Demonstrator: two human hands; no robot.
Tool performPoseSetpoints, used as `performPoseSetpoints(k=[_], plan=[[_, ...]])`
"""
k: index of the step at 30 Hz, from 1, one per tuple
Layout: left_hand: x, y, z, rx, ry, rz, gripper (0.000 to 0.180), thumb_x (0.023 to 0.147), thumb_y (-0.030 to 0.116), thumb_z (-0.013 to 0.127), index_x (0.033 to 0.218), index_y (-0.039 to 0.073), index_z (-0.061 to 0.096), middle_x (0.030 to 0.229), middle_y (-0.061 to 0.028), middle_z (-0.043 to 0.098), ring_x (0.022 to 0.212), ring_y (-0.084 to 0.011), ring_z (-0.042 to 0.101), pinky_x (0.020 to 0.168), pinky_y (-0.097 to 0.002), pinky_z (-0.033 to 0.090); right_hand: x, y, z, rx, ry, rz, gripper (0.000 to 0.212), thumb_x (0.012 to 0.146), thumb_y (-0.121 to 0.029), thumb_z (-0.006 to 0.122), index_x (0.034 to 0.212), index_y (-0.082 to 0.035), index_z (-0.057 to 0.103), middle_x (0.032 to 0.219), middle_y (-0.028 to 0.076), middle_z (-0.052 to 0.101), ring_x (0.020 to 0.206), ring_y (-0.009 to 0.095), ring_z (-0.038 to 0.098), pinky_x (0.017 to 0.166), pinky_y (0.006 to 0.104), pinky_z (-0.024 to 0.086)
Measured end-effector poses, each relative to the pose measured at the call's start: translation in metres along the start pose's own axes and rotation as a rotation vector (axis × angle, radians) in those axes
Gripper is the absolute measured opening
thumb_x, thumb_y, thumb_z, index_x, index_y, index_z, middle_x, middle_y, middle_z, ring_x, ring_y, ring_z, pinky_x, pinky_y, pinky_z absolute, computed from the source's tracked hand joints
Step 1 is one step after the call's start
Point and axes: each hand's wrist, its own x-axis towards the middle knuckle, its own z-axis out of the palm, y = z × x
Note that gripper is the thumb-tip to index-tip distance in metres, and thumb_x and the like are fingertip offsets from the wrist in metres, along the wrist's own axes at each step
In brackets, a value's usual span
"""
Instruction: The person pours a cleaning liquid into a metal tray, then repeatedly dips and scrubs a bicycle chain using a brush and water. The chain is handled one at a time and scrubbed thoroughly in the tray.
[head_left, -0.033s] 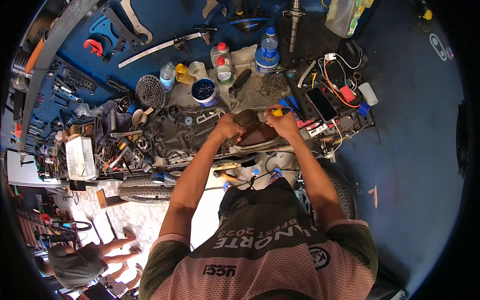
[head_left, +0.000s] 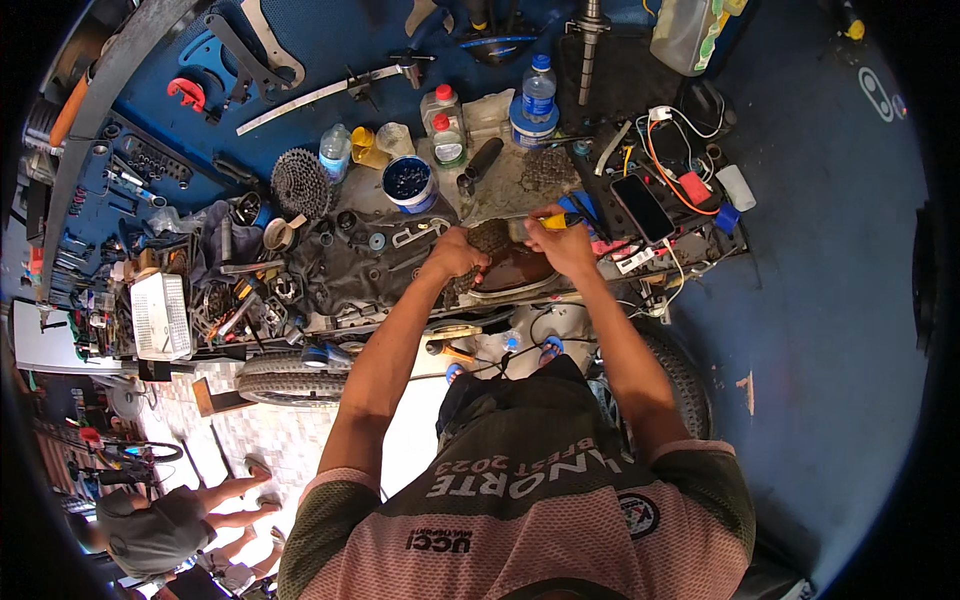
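My left hand (head_left: 455, 256) is closed round the edge of a dark, greasy bicycle cassette (head_left: 490, 238), held tilted over a shallow basin (head_left: 505, 292) of brown liquid. In my right hand (head_left: 562, 248) is a brush with a yellow and black handle (head_left: 558, 221). Its bristle end points left at the cassette's side; whether it touches the sprockets is hard to see. Some of the cassette is hidden behind my left fingers. Behind my hands stands a white tub of dark blue grease (head_left: 409, 185).
Right of my hands lie a phone (head_left: 643, 209) and cables. Another cassette (head_left: 302, 183), bottles (head_left: 447, 140) and a blue tub (head_left: 534, 125) stand at the back. Tools and a white basket (head_left: 161, 316) crowd the left. Bicycle tyres (head_left: 290, 380) are below the bench; a person (head_left: 165, 530) is at lower left.
My right hand and the brush have shifted slightly left, closer to the cassette. My left hand and the cassette stay almost in place.
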Motion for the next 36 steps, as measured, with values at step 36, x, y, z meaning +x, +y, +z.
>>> performPoseSetpoints(k=[36], plan=[[-0.014, 0.000, 0.004, -0.023, -0.010, 0.163, 0.022, 0.080, -0.007, 0.079, 0.097, -0.015, 0.066, 0.077, -0.0149, 0.071, 0.055, -0.0207, 0.067, 0.049, -0.0368, 0.052, 0.007, 0.017, 0.000, -0.376, 0.122, -0.251, 0.030, 0.091, -0.033, 0.082, 0.105, -0.010, 0.069, 0.087, 0.012, 0.074, 0.088, 0.029, 0.074, 0.075, 0.0411, 0.055]])
